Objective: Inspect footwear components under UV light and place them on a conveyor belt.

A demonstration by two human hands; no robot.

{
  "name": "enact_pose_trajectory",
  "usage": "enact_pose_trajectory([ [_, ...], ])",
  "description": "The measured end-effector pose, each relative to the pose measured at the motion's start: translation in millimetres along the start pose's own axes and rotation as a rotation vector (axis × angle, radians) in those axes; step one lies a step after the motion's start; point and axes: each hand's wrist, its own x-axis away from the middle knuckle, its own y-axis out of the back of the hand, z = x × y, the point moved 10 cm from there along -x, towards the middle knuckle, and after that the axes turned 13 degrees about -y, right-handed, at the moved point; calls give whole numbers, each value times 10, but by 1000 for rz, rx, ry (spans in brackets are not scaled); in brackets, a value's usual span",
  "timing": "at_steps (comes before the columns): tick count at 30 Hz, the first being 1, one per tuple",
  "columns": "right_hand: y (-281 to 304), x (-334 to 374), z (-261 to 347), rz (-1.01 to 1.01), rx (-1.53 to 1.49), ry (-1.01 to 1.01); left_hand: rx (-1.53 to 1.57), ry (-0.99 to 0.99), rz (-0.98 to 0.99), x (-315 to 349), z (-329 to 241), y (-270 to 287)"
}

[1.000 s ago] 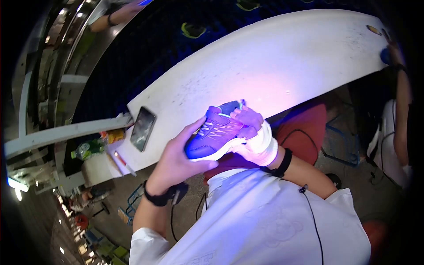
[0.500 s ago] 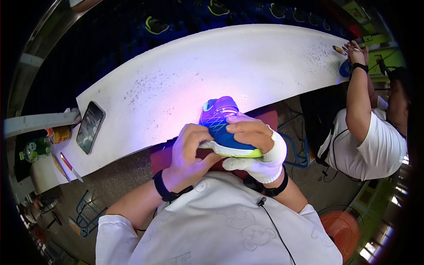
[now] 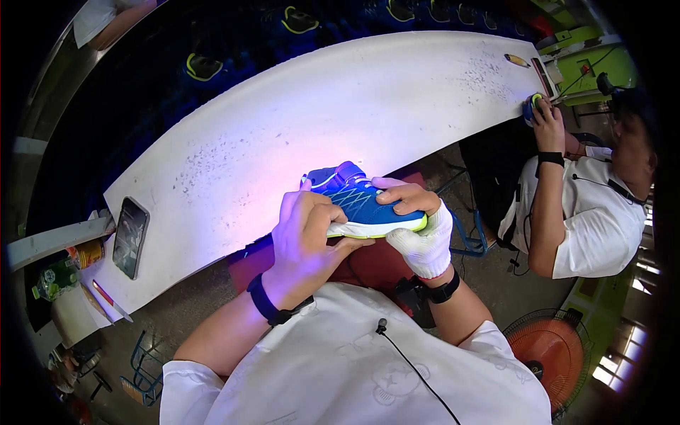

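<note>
Pointing right, a blue shoe (image 3: 361, 205) was held at its rear by the bare left hand (image 3: 303, 228) and at its front by the half-gloved right hand (image 3: 426, 230)

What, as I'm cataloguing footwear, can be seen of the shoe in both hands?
The shoe looks blue and fabric, with pale crisscross lines, light laces, a purplish strap and a white sole edged yellow-green. It is held sole down by the near edge of the table, toe rightward. The left hand holds its rear part; the partly gloved right hand grips its toe end.
</note>
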Motion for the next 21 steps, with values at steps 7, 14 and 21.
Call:
enact_pose_trajectory([
  [7, 409, -97, -292, -231, 395, -232, 252, 120, 140, 136, 531, 410],
  [14, -655, -869, -1, 18, 115, -130, 142, -117, 105, -570, 124, 1057],
  [21, -1274, -1216, 297, 143, -1, -49, -27, 295, 276, -455, 542, 1067],
])
